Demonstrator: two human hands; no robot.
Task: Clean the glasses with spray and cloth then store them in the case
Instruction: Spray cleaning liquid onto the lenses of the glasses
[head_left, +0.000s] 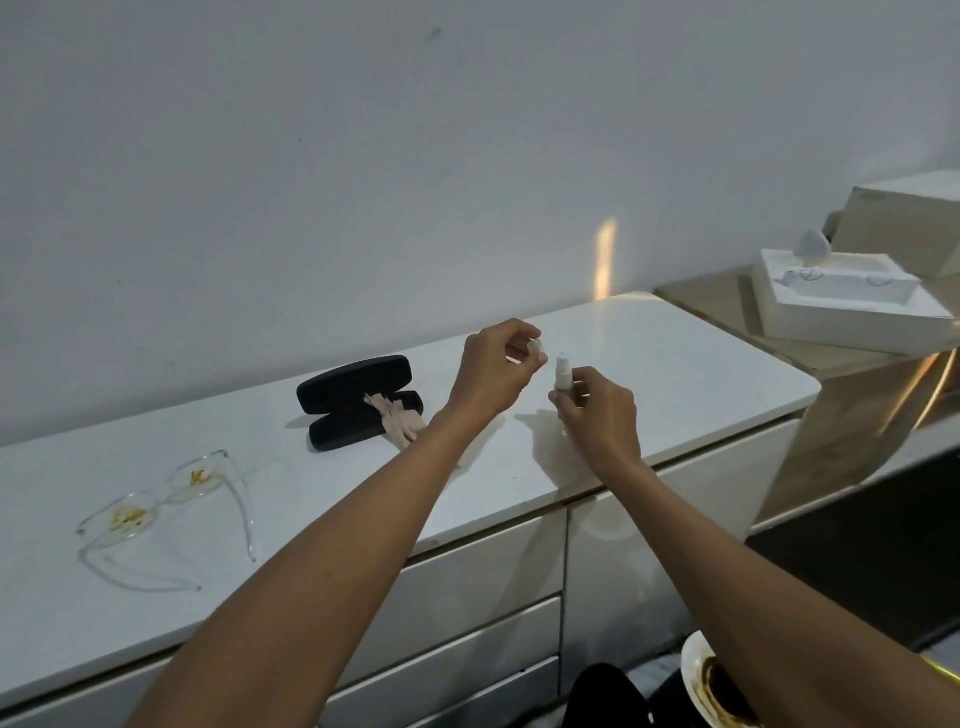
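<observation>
Clear-framed glasses (156, 512) with yellow smears on both lenses lie unfolded at the left of the white cabinet top (701, 374). An open black case (358, 400) sits in the middle, a beige cloth (397, 421) draped over its lower half. My right hand (597, 410) grips a small white spray bottle (563, 371) upright above the top. My left hand (493, 371) pinches the bottle's small cap (535, 347) just left of the nozzle, apart from it.
A white foam tray (841, 299) and a cardboard box (904, 228) rest on a lower wooden surface at the right. Drawers run along the cabinet front. A gold-rimmed round object (711, 686) lies on the floor at bottom right. The wall stands directly behind.
</observation>
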